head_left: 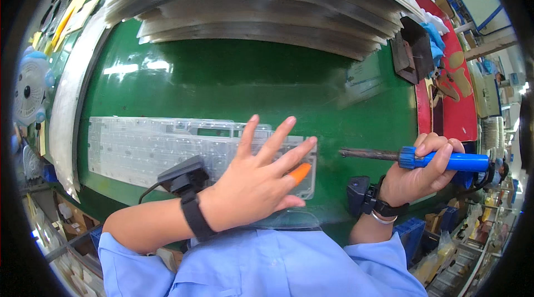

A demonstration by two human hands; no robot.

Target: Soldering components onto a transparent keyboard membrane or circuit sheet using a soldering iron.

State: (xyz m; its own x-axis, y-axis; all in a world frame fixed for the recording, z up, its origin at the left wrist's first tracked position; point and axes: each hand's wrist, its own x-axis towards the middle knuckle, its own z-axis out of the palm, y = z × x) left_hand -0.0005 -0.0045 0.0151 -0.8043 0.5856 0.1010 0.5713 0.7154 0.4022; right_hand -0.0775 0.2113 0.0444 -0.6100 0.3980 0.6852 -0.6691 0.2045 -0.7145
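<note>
A soldering iron with a blue handle [453,161] is gripped in my right hand [425,169], its dark metal tip pointing left above the green tabletop. My left hand [264,172] is spread over the right part of a long clear plastic sheet [150,144] with moulded shapes. Whether its palm touches the sheet I cannot tell. One finger of the left hand wears an orange finger cot [299,173]. The sheet lies flat on the green table [250,83] and has a rectangular opening near its far edge.
Stacked grey-white sheets [267,13] stand along the table's far side. A dark metal holder [411,52] sits at the far right, beside a red board [459,108]. At the left are a long metal strip [75,108] and a small fan [30,88].
</note>
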